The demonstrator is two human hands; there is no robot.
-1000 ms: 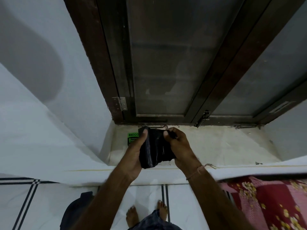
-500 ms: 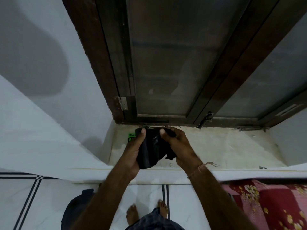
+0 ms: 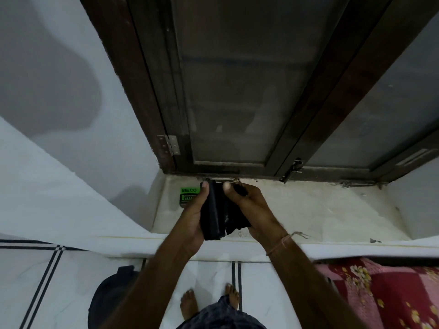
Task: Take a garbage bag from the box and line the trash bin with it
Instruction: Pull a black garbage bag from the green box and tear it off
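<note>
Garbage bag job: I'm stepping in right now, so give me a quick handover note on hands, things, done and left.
Left hand and right hand: both grip the folded black bag over the sill.
Box: green, on the sill behind the left hand.
Dark round thing on the floor, lower left, may be the bin; cannot tell.
Done: bag is out of the box.
Left: unfold it, open it, line the bin.

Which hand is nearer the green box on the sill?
Left. The left hand is right beside the green box, partly covering it; the right hand is farther right, across the black bag.
</note>
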